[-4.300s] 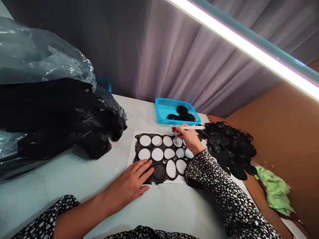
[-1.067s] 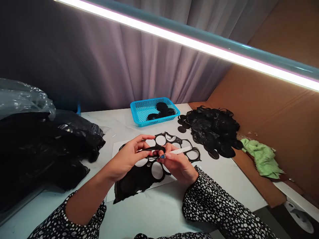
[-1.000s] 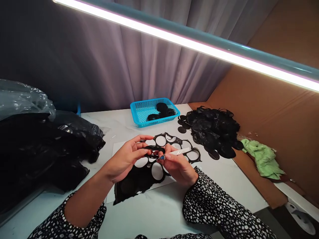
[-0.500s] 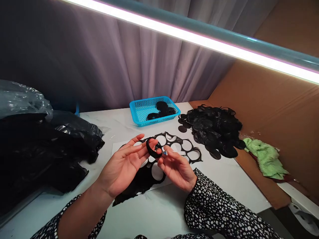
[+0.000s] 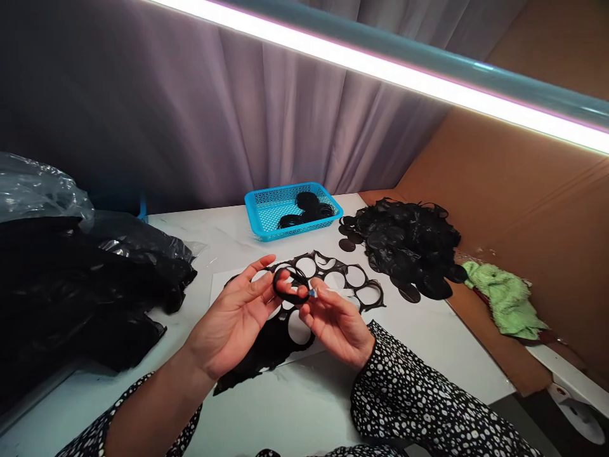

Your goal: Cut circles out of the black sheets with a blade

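My left hand (image 5: 233, 317) is closed on a bundle of thin black rings (image 5: 280, 296), its fingertips reaching inside the loop. Some of the rings stand slightly apart at the top. On the right edge of the bundle, my right hand (image 5: 340, 327) pinches a slim white tool with a bluish tip (image 5: 313, 292); most of the tool is hidden by the fingers, so its kind is unclear. Beneath both hands lies a black sheet with round holes cut through it (image 5: 266, 349), resting on white paper (image 5: 219, 282).
A blue basket (image 5: 259, 236) holding black rings stands at the back. Right of it spreads a heap of black discs (image 5: 409, 241), beside a green cloth (image 5: 504, 301). Black sheet material (image 5: 71, 285) and clear plastic (image 5: 42, 184) fill the left. A lit tube lamp (image 5: 380, 70) crosses overhead.
The ring bundle has turned, so its loop now faces the camera more openly and a few rings have spread apart. Both hands stay nearly in place.
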Demonstrator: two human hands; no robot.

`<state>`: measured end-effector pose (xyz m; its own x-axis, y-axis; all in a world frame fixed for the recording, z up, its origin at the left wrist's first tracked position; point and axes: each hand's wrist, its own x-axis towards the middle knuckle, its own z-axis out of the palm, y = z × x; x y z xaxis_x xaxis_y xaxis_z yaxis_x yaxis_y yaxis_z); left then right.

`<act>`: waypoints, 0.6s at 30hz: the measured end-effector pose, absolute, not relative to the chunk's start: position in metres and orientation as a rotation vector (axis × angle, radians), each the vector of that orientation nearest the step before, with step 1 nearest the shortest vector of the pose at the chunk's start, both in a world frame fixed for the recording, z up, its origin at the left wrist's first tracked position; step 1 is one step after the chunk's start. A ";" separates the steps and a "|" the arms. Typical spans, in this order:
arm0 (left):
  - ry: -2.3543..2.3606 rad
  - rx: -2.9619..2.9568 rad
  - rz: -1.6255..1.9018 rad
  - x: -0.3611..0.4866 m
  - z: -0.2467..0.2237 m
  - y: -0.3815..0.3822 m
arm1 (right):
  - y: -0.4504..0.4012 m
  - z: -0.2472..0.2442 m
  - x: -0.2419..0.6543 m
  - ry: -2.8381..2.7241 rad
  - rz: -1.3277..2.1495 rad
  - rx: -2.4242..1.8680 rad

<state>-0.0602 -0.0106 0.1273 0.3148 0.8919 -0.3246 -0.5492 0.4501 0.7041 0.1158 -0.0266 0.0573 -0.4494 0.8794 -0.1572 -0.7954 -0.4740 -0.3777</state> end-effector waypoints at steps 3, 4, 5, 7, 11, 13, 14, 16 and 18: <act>0.811 0.758 0.855 -0.069 0.123 -0.003 | -0.029 0.059 0.115 -0.541 1.982 -0.433; 0.821 0.834 0.804 -0.072 0.123 0.001 | -0.028 0.060 0.115 -0.643 1.923 -0.473; 0.833 0.898 0.772 -0.075 0.124 0.007 | -0.026 0.060 0.116 -0.749 1.852 -0.534; 0.863 1.002 0.784 -0.078 0.128 0.023 | -0.021 0.059 0.121 -0.929 1.730 -0.686; 1.094 1.242 0.930 -0.071 0.131 0.087 | -0.011 0.054 0.132 -1.007 1.664 -0.849; 1.318 1.361 0.961 -0.062 0.128 0.131 | -0.008 0.053 0.135 -0.990 1.647 -0.844; 1.376 1.381 0.974 -0.057 0.125 0.152 | -0.007 0.053 0.136 -0.989 1.631 -0.840; 1.488 1.446 0.984 -0.046 0.116 0.191 | -0.006 0.054 0.137 -0.995 1.604 -0.834; 1.566 1.536 0.928 -0.034 0.104 0.218 | -0.006 0.056 0.138 -1.000 1.590 -0.826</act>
<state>-0.0343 0.2184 0.1040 -0.0074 0.9998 -0.0190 0.4628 0.0202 0.8862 0.1380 -0.0057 0.0565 -0.2255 0.9739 -0.0243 -0.3996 -0.1152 -0.9094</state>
